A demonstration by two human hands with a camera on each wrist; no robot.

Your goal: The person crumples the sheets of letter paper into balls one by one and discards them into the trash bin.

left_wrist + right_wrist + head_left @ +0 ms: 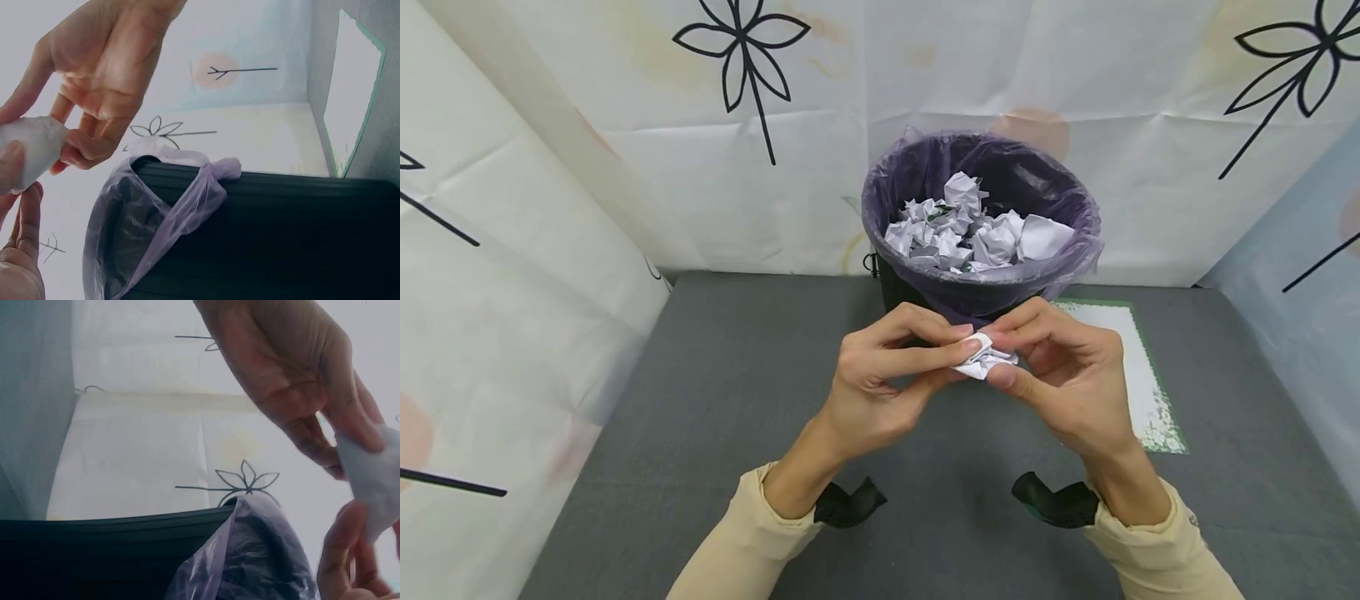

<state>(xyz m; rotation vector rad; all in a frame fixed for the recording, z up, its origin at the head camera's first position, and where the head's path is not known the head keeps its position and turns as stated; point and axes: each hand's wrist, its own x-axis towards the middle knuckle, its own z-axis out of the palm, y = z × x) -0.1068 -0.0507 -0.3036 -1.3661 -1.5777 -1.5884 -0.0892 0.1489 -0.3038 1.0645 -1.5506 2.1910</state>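
A small crumpled piece of white paper [987, 360] is held in front of the bin, between both hands. My left hand [880, 379] pinches its left side with thumb and fingers. On the other side, the thumb and fingers of my right hand [1071, 375] grip it too. Close up in the left wrist view, the wad of paper [39, 147] looks pale and folded, with fingers from both sides on it. The right wrist view shows the same paper [373, 481] at the right edge, partly cut off.
A black bin [300, 237] with a purple plastic liner [1078, 196] stands behind the hands, holding several crumpled papers [996, 239]. Right of it, a white sheet with a green leafy border [1138, 375] lies on the grey table [737, 375]. Patterned white cloth [775, 217] hangs around.
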